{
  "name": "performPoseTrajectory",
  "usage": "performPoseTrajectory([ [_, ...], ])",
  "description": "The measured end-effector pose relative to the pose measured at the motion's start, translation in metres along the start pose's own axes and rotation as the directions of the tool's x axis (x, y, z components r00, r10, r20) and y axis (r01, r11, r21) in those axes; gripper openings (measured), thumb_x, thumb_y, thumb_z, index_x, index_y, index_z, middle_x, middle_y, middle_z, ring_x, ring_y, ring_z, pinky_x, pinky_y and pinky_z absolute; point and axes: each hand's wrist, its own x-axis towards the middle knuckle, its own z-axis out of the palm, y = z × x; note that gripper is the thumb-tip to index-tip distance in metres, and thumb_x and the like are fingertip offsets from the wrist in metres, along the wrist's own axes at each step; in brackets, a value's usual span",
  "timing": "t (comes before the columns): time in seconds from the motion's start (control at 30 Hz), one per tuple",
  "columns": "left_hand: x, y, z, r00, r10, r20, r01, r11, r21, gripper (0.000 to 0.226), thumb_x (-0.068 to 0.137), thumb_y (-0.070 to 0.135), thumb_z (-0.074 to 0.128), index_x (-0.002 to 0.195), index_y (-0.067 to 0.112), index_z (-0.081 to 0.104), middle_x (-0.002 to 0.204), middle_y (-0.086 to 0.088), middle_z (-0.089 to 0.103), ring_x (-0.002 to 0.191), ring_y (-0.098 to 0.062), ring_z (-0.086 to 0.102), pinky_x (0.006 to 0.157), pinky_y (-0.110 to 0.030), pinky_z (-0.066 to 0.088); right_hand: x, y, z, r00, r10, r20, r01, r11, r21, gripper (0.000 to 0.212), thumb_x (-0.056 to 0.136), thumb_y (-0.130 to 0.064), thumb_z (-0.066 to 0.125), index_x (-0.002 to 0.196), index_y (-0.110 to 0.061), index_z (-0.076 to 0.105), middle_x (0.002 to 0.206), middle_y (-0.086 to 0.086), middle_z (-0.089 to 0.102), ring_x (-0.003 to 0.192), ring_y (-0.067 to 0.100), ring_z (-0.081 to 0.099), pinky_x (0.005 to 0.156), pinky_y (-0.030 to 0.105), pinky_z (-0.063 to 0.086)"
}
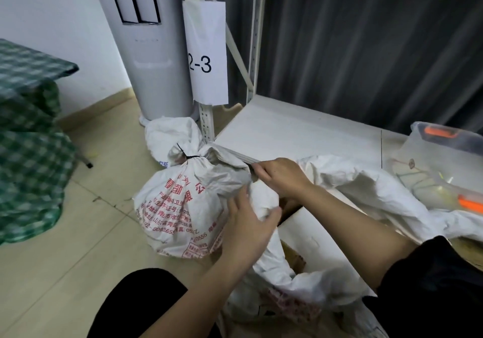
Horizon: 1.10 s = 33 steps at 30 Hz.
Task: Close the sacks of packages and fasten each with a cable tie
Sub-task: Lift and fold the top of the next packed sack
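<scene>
While both hands work the open sack (pixel 282 277) mouth:
left hand (pixel 245 222): curled round bunched fabric
right hand (pixel 281 178): gripping fabric just above
tied sack (pixel 180 207): floor, touching left hand, black cable tie (pixel 187 154) on neck
shelf (pixel 295 134): behind

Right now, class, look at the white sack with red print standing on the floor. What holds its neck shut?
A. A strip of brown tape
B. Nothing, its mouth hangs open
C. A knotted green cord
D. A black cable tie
D: the sack with red print has its neck bunched and cinched by a black cable tie, whose loose end sticks up to the left.
</scene>
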Motion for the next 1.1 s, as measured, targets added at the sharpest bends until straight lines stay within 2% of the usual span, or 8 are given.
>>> performPoseTrajectory([
  [0.07, 0.006, 0.008, 0.003, 0.989, 0.081, -0.124, -0.064, 0.988, 0.139, 0.072, 0.086, 0.044, 0.06, 0.141, 0.016, 0.023, 0.138, -0.004, 0.031, 0.118, -0.021, 0.046, 0.087, -0.031, 0.042, 0.011, -0.008, -0.001, 0.992, 0.089, 0.089, -0.102, 0.982, 0.16, 0.044, 0.099, -0.046, 0.028, 0.075, -0.018, 0.052, 0.081, 0.003, 0.063, 0.079, 0.025, 0.055, 0.066, 0.038, 0.038],
  [0.17, 0.023, 0.007, 0.003, 0.981, 0.058, -0.186, -0.06, 0.998, -0.007, 0.046, 0.093, 0.035, 0.054, 0.132, 0.016, 0.037, 0.126, -0.001, 0.049, 0.1, -0.016, 0.054, 0.077, -0.027, 0.043, 0.014, -0.003, -0.012, 0.978, 0.13, 0.165, -0.18, 0.924, 0.337, 0.034, 0.098, -0.049, 0.038, 0.078, -0.025, 0.051, 0.082, -0.002, 0.06, 0.083, 0.021, 0.055, 0.073, 0.037, 0.04],
  [0.37, 0.031, -0.004, -0.004, 0.97, -0.231, -0.071, 0.167, 0.854, -0.493, 0.035, 0.099, 0.027, 0.045, 0.13, 0.013, 0.052, 0.119, 0.003, 0.055, 0.104, -0.012, 0.048, 0.085, -0.025, 0.035, -0.016, 0.049, -0.015, 0.942, -0.335, 0.013, 0.32, 0.889, -0.327, 0.06, 0.092, -0.066, 0.024, 0.127, -0.026, 0.053, 0.11, -0.002, 0.063, 0.099, 0.021, 0.059, 0.09, 0.04, 0.04],
  [0.6, 0.047, -0.008, -0.006, 0.849, -0.459, 0.263, 0.499, 0.533, -0.683, 0.046, 0.095, 0.027, 0.052, 0.133, 0.001, 0.048, 0.136, -0.016, 0.051, 0.121, -0.03, 0.049, 0.102, -0.036, 0.039, -0.022, 0.071, -0.01, 0.98, -0.198, -0.022, 0.192, 0.969, -0.156, 0.063, 0.087, -0.07, 0.02, 0.112, -0.029, 0.061, 0.092, -0.006, 0.065, 0.087, 0.018, 0.061, 0.079, 0.032, 0.039],
  [0.73, 0.051, -0.008, -0.005, 0.987, -0.136, -0.088, 0.127, 0.987, -0.1, 0.047, 0.097, 0.027, 0.045, 0.14, 0.011, 0.034, 0.137, -0.012, 0.048, 0.117, -0.026, 0.049, 0.099, -0.036, 0.039, -0.023, 0.066, 0.006, 0.997, -0.073, -0.022, 0.075, 0.992, 0.102, 0.037, 0.095, -0.057, 0.04, 0.094, -0.025, 0.059, 0.091, -0.007, 0.066, 0.089, 0.017, 0.058, 0.076, 0.029, 0.036],
  [0.87, 0.06, 0.002, 0.01, 0.951, 0.295, -0.097, -0.23, 0.879, 0.417, 0.075, 0.088, 0.048, 0.053, 0.147, 0.016, 0.019, 0.145, -0.007, 0.036, 0.128, -0.025, 0.041, 0.101, -0.038, 0.04, -0.013, 0.058, 0.002, 0.997, 0.069, 0.046, -0.081, 0.936, 0.343, 0.02, 0.093, -0.053, 0.049, 0.09, -0.034, 0.053, 0.082, -0.007, 0.061, 0.082, 0.015, 0.055, 0.071, 0.032, 0.04],
  [1.0, 0.081, -0.004, 0.025, 0.962, 0.271, -0.036, -0.228, 0.867, 0.443, 0.067, 0.092, 0.048, 0.048, 0.146, 0.019, 0.021, 0.14, -0.01, 0.045, 0.123, -0.027, 0.049, 0.098, -0.04, 0.042, -0.017, 0.059, 0.0, 0.988, 0.146, 0.058, -0.154, 0.824, 0.546, 0.02, 0.09, -0.052, 0.055, 0.102, -0.037, 0.05, 0.077, -0.007, 0.057, 0.077, 0.014, 0.054, 0.07, 0.031, 0.038],
  [1.1, 0.092, -0.007, 0.02, 0.97, 0.243, 0.009, -0.238, 0.944, 0.227, 0.05, 0.095, 0.042, 0.048, 0.138, 0.021, 0.033, 0.128, -0.008, 0.057, 0.115, -0.027, 0.055, 0.095, -0.037, 0.043, -0.026, 0.076, -0.006, 0.997, 0.017, -0.073, -0.006, 0.988, 0.155, 0.044, 0.093, -0.053, 0.048, 0.132, -0.033, 0.042, 0.12, -0.005, 0.057, 0.11, 0.016, 0.052, 0.093, 0.032, 0.034],
])
